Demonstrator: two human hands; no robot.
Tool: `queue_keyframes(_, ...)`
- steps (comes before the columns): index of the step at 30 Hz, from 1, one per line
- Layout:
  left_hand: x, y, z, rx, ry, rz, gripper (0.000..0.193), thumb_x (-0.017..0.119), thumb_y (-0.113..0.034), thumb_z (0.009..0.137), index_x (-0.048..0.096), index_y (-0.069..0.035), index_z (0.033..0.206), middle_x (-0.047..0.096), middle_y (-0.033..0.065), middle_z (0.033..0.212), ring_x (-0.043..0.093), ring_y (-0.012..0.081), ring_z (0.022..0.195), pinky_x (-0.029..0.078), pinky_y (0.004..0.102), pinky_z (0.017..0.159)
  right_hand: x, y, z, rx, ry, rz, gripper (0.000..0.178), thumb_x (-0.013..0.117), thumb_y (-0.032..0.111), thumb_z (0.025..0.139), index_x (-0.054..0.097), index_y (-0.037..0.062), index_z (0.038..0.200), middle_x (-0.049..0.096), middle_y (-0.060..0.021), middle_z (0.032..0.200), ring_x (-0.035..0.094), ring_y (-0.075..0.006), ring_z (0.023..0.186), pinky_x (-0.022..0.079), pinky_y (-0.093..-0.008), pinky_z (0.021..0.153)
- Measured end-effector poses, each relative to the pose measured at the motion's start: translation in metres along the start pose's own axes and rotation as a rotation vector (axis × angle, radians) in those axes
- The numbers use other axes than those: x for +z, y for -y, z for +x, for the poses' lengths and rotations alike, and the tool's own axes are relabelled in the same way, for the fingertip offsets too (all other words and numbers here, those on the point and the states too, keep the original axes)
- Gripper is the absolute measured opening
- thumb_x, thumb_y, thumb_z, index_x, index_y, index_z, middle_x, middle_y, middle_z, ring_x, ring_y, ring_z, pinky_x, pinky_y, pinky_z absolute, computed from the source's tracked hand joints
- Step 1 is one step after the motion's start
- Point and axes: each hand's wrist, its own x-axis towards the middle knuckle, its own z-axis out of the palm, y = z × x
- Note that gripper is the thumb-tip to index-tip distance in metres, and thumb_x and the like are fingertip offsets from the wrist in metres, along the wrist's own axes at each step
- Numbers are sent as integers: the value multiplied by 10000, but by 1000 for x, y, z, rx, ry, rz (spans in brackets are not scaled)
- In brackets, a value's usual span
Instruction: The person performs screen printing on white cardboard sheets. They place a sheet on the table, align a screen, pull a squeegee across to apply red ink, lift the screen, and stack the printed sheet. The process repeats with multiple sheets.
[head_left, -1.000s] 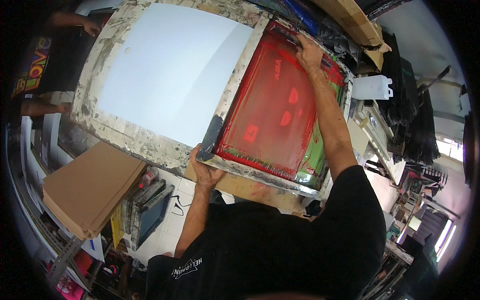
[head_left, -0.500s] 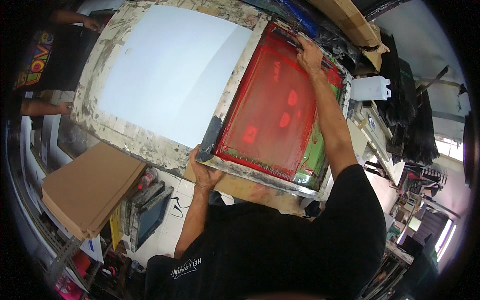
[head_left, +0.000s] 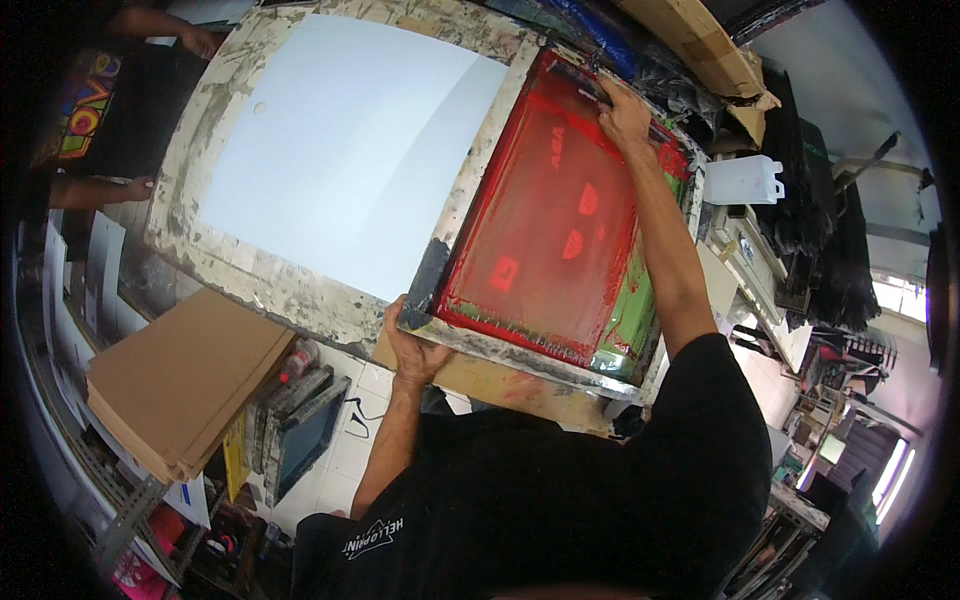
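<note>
A screen printing frame (head_left: 478, 205) with red ink across its mesh lies tilted in front of me, with a green band along its right side. My left hand (head_left: 415, 347) is closed round the frame's near left corner. At the far end my right hand (head_left: 625, 118) is closed on the end of a dark, ink-covered bar that looks like a squeegee (head_left: 573, 80); its fingers partly hide the grip. Left of the frame, a large white sheet (head_left: 340, 150) lies flat on the stained printing table (head_left: 185, 200).
Another person's hands (head_left: 137, 190) are at the table's far left edge, beside a dark printed sheet (head_left: 100, 110). A stack of brown cardboard (head_left: 185, 375) stands near left, with small frames (head_left: 310, 430) beside it. A white plastic jug (head_left: 742, 180) sits right of the frame.
The whole view has shifted slightly. My right hand and the dark bar have moved a little nearer. My left hand keeps its hold on the frame corner.
</note>
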Motion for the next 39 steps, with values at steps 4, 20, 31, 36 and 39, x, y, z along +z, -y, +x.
queue_keyframes(4, 1, 10, -2, 115, -21, 20, 1021, 914, -331, 558, 328, 9, 1322, 464, 167, 1195, 500, 298, 1109, 394, 433, 985, 2, 17, -36, -27, -46, 24, 446, 651, 76, 740, 594, 153, 1175, 650, -144, 1055, 604, -378, 1029, 479, -499, 844)
queue_keyframes(20, 1, 7, -1, 136, -14, 79, 1036, 915, -351, 575, 302, -15, 1339, 469, 172, 1202, 488, 306, 1122, 381, 451, 994, 13, -11, 6, -17, -55, 18, 471, 637, 85, 736, 602, 171, 1198, 669, -137, 1018, 632, -361, 967, 494, -505, 807)
queue_keyframes(31, 3, -15, 6, 13, 29, -97, 994, 932, -310, 580, 338, 13, 1308, 468, 125, 1198, 522, 231, 1082, 436, 382, 961, 2, 15, -31, -63, -35, -12, 365, 648, 129, 752, 573, 176, 1105, 656, -125, 946, 635, -364, 930, 504, -495, 736)
queue_keyframes(36, 3, -13, 5, 3, 13, -218, 1007, 937, -240, 590, 315, 33, 1334, 463, 132, 1200, 516, 228, 1095, 439, 379, 978, -50, 123, -143, 26, 79, 43, 216, 612, 94, 741, 525, 123, 936, 602, -135, 844, 615, -368, 876, 468, -525, 689)
queue_keyframes(39, 1, -3, 7, 11, 86, -109, 1044, 938, -252, 572, 308, 52, 1348, 460, 139, 1195, 504, 246, 1111, 422, 394, 992, -92, 183, -210, 72, 127, 76, 272, 609, 93, 742, 565, 128, 1008, 616, -136, 894, 611, -348, 913, 466, -506, 719)
